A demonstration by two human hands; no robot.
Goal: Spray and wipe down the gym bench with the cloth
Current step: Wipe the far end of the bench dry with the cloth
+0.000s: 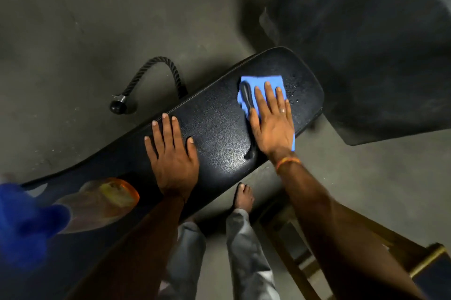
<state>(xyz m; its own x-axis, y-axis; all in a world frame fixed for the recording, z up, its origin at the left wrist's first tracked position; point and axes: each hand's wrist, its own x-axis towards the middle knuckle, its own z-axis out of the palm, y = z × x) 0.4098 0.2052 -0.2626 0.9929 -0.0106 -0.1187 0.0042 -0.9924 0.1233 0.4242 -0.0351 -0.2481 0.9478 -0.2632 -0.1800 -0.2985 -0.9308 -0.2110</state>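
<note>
A black padded gym bench [219,129] runs diagonally from lower left to upper right. My right hand [271,119] lies flat, fingers spread, pressing a blue cloth [258,80] onto the bench near its far end. Water droplets [295,90] dot the pad just beyond the cloth. A thin black strap [247,97] lies beside my right thumb. My left hand [170,155] rests flat and empty on the middle of the pad. A spray bottle [102,199] with an orange-tinted body and a blue head lies blurred on the near end of the bench.
A black rope handle [156,65] with a rubber end knob lies on the concrete floor beyond the bench. A dark rubber mat [366,55] covers the upper right. My bare foot [242,196] and grey trousers are below the bench. A brass-edged frame [427,258] is at lower right.
</note>
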